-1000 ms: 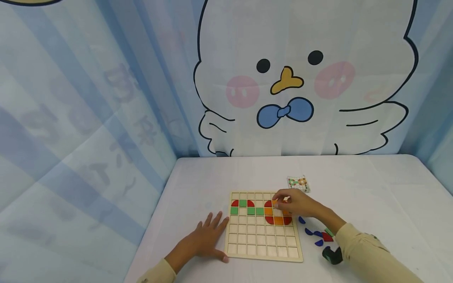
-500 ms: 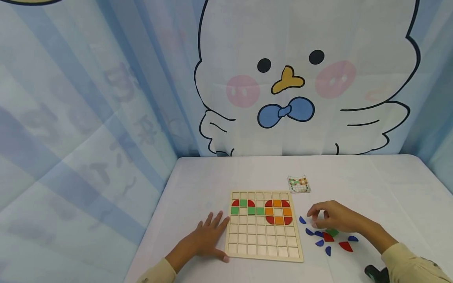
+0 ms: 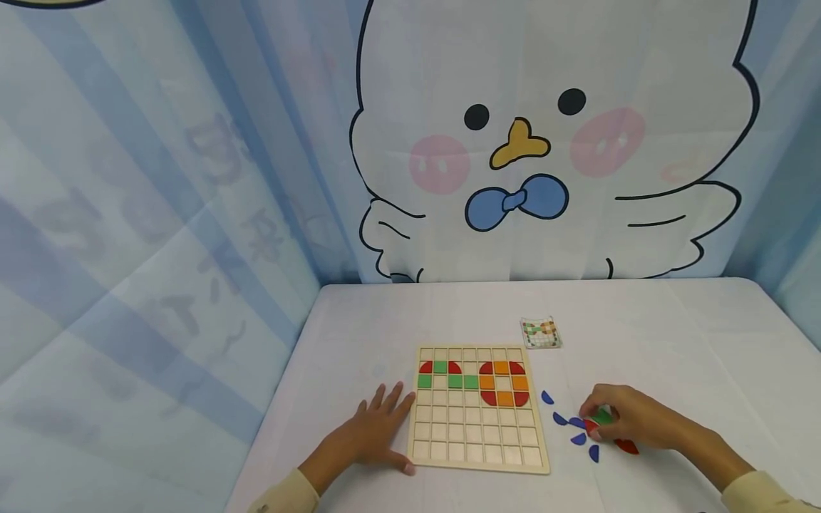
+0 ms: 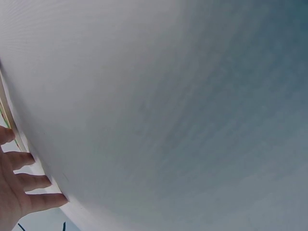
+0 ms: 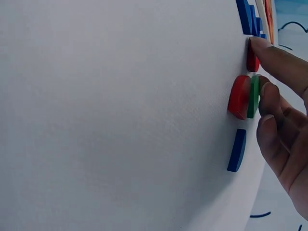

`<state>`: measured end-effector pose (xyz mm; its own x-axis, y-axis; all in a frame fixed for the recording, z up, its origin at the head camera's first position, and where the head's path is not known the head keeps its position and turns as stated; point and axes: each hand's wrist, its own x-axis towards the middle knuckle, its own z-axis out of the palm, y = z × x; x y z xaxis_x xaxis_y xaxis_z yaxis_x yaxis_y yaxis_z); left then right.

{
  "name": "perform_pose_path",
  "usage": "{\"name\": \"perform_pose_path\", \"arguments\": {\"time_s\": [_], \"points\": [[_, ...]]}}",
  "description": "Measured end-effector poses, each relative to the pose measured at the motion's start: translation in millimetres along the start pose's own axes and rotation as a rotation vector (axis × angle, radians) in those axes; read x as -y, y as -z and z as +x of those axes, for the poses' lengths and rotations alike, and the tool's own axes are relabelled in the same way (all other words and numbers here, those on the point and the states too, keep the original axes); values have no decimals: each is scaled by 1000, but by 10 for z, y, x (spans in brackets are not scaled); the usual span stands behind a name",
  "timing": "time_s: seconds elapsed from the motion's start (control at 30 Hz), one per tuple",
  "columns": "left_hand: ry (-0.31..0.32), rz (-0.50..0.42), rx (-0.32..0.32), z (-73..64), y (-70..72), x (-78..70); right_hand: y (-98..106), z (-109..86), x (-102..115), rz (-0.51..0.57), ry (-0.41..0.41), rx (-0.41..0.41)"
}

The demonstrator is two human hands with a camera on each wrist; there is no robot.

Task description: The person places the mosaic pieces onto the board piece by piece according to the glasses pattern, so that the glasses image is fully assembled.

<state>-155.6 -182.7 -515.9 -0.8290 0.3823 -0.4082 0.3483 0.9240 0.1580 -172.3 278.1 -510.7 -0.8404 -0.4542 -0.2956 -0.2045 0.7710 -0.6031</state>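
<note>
My left hand (image 3: 375, 432) lies flat with spread fingers on the white table, fingertips right at the left edge of the wooden grid board (image 3: 474, 459). Its fingers also show in the left wrist view, beside the board's edge. To the right of the board, my right hand (image 3: 631, 417) has its thumb and index finger around a red quarter-circle piece (image 3: 590, 426), the thumb overlapping it. In the right wrist view, its curled fingers (image 5: 269, 96) are close to a green square piece (image 5: 253, 98). Red, green and orange pieces fill some cells in the board's upper rows.
Several blue half-round pieces (image 3: 579, 439) lie between the board and my right hand. Another red piece (image 3: 626, 447) lies beneath that hand, and a blue piece (image 5: 237, 150) shows nearby. A small pattern card (image 3: 541, 333) lies behind the board. A printed curtain (image 3: 410, 249) stands behind the table.
My right hand has left the board's upper right, where an orange piece now sits in the top row, and has moved right and down to the loose pieces. The left hand has stayed put.
</note>
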Motion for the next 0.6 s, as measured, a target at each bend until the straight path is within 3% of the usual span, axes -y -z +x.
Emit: {"name": "perform_pose_path", "arguments": {"time_s": [0.3, 0.6], "points": [[5, 0, -5, -4, 3, -11, -16, 29, 0, -82, 15, -23], [2, -18, 3, -34, 35, -35, -55, 55, 41, 31, 27, 10]]}}
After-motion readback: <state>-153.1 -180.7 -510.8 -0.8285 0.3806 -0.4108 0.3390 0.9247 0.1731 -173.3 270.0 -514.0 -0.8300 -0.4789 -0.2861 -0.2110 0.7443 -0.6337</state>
